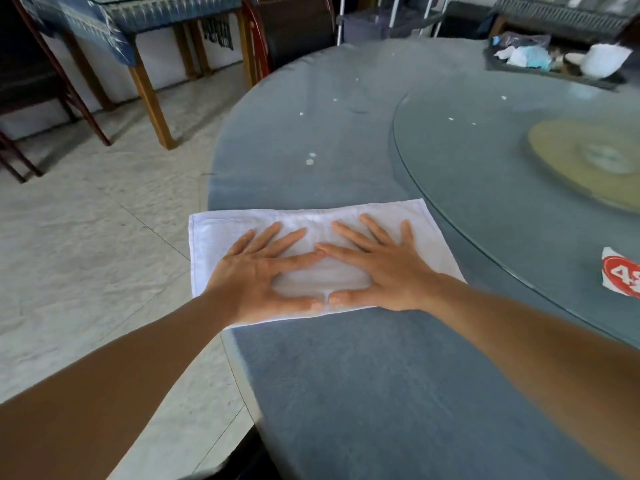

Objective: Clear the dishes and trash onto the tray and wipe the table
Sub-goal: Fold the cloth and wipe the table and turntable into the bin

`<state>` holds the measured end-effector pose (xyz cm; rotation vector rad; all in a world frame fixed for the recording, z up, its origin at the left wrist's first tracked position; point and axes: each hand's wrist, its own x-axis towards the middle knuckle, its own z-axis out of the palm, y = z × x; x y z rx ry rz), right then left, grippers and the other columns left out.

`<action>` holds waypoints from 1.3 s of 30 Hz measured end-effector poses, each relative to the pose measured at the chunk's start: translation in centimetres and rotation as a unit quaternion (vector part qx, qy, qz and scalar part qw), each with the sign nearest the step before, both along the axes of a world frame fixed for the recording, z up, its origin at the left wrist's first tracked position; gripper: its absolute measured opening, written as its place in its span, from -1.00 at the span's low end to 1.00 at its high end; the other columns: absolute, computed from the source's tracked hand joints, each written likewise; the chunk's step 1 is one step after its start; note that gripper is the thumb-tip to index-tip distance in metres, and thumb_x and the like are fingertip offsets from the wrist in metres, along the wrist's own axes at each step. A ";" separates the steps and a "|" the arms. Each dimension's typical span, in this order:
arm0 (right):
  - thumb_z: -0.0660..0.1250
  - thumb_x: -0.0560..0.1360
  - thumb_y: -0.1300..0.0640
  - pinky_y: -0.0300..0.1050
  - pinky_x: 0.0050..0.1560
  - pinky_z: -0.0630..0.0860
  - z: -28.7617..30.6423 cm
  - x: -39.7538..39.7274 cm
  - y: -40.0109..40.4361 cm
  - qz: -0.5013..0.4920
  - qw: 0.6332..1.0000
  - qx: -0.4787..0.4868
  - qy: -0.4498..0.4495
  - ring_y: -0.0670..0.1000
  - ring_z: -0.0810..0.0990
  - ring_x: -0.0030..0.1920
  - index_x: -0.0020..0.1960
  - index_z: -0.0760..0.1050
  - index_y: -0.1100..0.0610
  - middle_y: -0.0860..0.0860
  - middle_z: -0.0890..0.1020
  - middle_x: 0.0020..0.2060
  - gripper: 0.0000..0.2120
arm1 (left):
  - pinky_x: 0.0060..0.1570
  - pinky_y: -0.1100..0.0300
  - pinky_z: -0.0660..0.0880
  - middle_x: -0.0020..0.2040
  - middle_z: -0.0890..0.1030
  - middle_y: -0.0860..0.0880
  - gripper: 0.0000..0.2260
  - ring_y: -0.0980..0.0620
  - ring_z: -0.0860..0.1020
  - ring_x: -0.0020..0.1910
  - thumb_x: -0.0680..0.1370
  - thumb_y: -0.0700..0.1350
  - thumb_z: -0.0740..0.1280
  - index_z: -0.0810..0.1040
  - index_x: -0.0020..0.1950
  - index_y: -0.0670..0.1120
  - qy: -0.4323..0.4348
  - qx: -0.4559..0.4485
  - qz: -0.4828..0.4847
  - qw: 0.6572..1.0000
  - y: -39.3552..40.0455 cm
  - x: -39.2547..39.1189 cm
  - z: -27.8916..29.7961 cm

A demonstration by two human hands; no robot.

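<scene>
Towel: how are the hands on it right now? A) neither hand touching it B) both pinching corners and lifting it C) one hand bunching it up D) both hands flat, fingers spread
D: the left hand and right hand both press flat with spread fingers on the white towel, which lies spread at the table edge.

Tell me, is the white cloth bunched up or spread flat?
Spread flat: the white cloth lies as a rectangle under the left hand and right hand.

I see a restaurant dining room: a big round table (346, 375) with glass turntable (485, 161), another clothed table (131, 15).
</scene>
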<state>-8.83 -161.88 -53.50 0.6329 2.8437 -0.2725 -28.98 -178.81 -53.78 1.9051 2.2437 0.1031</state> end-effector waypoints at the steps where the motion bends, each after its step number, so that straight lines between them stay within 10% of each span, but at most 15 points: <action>1: -0.02 0.35 -0.69 0.60 0.41 -0.32 0.1 -0.6 0.3 -0.005 1.000 0.001 -0.001 0.05 -0.43 0.62 0.51 -0.24 -0.55 -0.32 -0.31 0.61 -0.18 | 0.59 0.00 -0.24 0.61 -0.20 0.34 -0.27 0.20 -0.30 0.60 0.23 0.71 -0.18 -0.14 0.41 0.65 0.000 -0.001 -0.008 1.000 0.5 -0.8 0.1; 39: -0.27 0.22 -0.75 0.60 0.44 -0.25 0.0 -18.6 13.4 -0.167 0.986 0.006 0.011 0.02 -0.38 0.63 0.44 -0.29 -0.64 -0.37 -0.31 0.59 -0.20 | 0.60 -0.05 -0.19 0.63 -0.12 0.32 -0.28 0.18 -0.26 0.61 0.35 0.65 -0.02 -0.06 0.49 0.56 -0.026 0.011 -0.153 0.988 20.6 -22.9 -0.3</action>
